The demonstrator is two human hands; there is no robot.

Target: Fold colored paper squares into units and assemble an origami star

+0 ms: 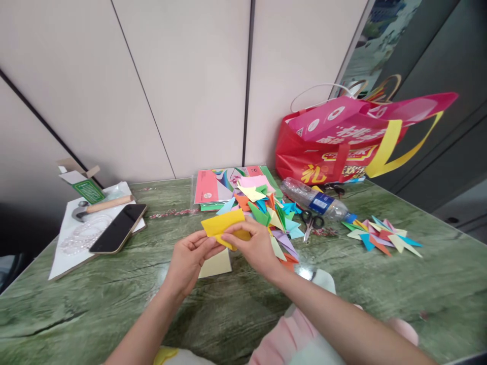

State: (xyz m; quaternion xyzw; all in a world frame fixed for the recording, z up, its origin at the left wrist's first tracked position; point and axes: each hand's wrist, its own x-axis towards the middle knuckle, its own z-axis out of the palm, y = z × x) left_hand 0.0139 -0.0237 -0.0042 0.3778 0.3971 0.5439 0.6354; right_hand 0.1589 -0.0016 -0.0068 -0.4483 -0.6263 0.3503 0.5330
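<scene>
A sheet of yellow paper [222,223], partly folded, is held up over the table between both hands. My left hand [190,258] pinches its lower left edge, thumb in front. On the right side my right hand [256,243] grips the paper, with thumb and fingers at its lower fold. Beneath the hands lies a pale yellow square of paper [217,264], partly covered by them. Just beyond my right hand is a heap of folded paper pieces [266,203] in many colours. Black-handled scissors [310,223] rest beside that heap.
Behind the heap lie coloured paper packs [207,187]. A plastic bottle [315,200], a red bag [323,147] and more folded pieces [384,235] are to the right. On the left are a phone [118,229], a hammer [102,205] and a green-white box [85,187].
</scene>
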